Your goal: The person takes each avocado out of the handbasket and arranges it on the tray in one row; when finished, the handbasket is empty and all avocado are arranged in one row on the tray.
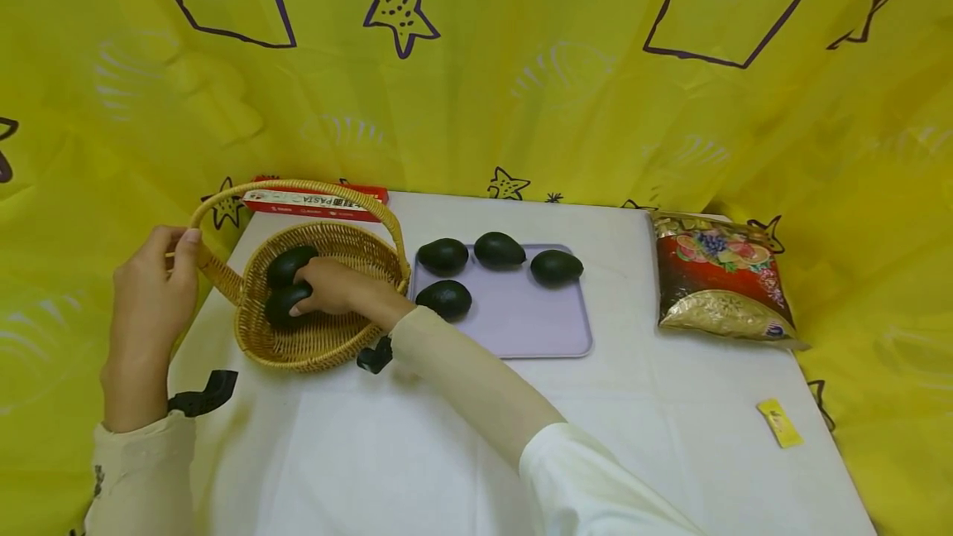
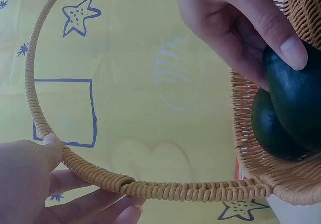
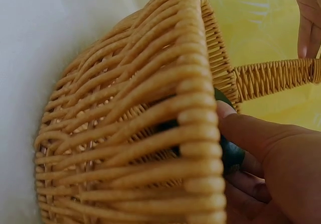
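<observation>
Left hand at the table's left edge, gripping the basket handle. Right hand inside the basket, fingers curled on the nearer avocado of two. Four avocados on the tray toward the far edge.

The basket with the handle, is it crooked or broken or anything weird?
The woven wicker basket looks whole, but it sits tipped: the left hand holds its looped handle, pulling it over to one side. The right hand grips a dark green avocado inside it. Nothing has spilled.
</observation>
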A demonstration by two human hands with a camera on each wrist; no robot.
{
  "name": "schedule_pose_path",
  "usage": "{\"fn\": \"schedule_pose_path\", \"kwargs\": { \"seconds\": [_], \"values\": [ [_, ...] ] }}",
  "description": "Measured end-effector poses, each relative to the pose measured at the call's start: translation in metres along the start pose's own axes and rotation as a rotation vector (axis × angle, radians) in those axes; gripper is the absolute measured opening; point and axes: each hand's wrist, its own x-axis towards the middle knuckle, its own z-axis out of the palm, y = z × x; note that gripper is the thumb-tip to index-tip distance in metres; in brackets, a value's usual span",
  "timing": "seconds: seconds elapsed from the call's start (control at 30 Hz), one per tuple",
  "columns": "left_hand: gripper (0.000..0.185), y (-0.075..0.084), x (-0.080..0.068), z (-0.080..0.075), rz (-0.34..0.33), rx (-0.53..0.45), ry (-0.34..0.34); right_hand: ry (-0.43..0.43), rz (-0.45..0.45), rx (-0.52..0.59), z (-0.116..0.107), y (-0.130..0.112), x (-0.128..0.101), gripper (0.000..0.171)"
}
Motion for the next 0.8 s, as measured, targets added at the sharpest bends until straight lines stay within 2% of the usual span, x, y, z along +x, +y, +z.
{"fn": "schedule_pose_path", "kwargs": {
  "seconds": [0.4,0.8],
  "values": [
    [0.063,-0.001,0.0,0.0,-0.004,-0.009,-0.009,0.036,0.01,0.05,-0.006,0.008,-0.012,0.054],
    [0.063,0.0,-0.001,0.0,-0.007,-0.01,-0.011,0.088,-0.054,0.071,-0.017,0.007,-0.034,0.058]
  ]
}}
